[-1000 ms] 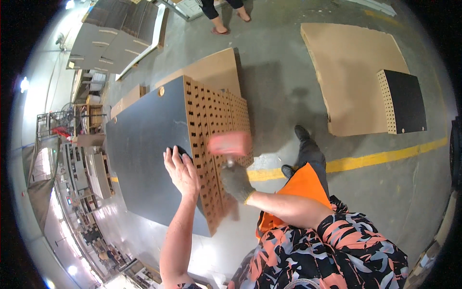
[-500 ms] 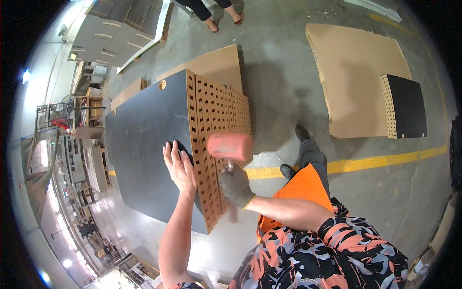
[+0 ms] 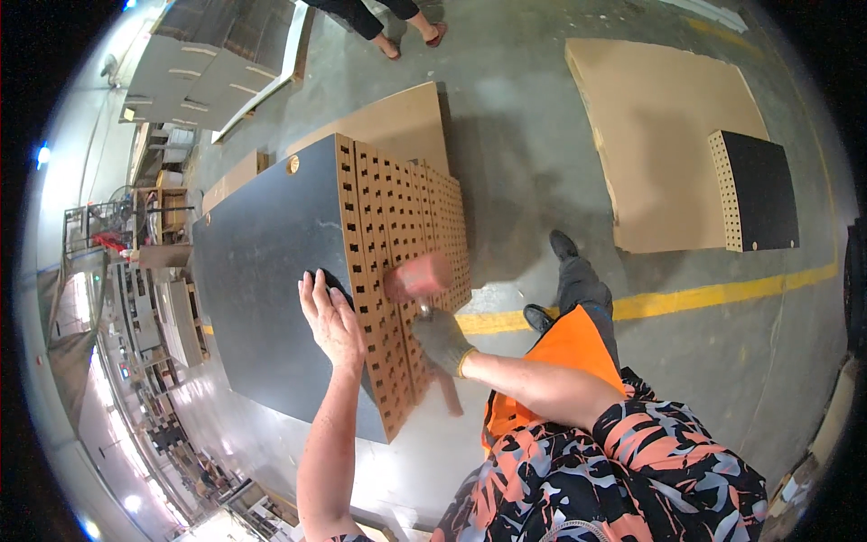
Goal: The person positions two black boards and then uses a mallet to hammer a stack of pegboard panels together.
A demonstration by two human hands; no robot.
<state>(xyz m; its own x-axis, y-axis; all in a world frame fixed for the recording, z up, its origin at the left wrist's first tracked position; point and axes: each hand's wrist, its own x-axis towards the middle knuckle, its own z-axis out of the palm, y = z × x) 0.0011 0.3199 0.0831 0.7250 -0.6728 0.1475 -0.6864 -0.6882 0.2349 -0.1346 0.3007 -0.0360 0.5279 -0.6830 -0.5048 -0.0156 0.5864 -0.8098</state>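
Observation:
My bare left hand (image 3: pixel 334 327) lies flat on the top dark panel (image 3: pixel 262 280) of a stack, near its right edge, fingers stretched out. A dark patch, perhaps shadow, shows beside the fingertips. My right hand (image 3: pixel 442 343), in a grey work glove, is wrapped round the handle of a mallet with a faded red head (image 3: pixel 419 276). The mallet head is tilted and blurred, in front of the stack's brown drilled edges (image 3: pixel 397 203). Whether it touches them I cannot tell. Rows of small dark slots or holes run along those edges.
Brown cardboard (image 3: pixel 397 126) lies beyond the stack. Another cardboard sheet (image 3: pixel 664 163) on the floor at right carries a smaller dark panel stack (image 3: pixel 763 190). A yellow line (image 3: pixel 686 305) crosses the floor. At the far side stand a person's feet (image 3: pixel 390 47), beside grey stacked panels (image 3: pixel 199 77).
The mallet head has swung slightly left toward the drilled edges and turned, its handle end moving right. My left hand stays flat on the panel. The whole view has shifted slightly.

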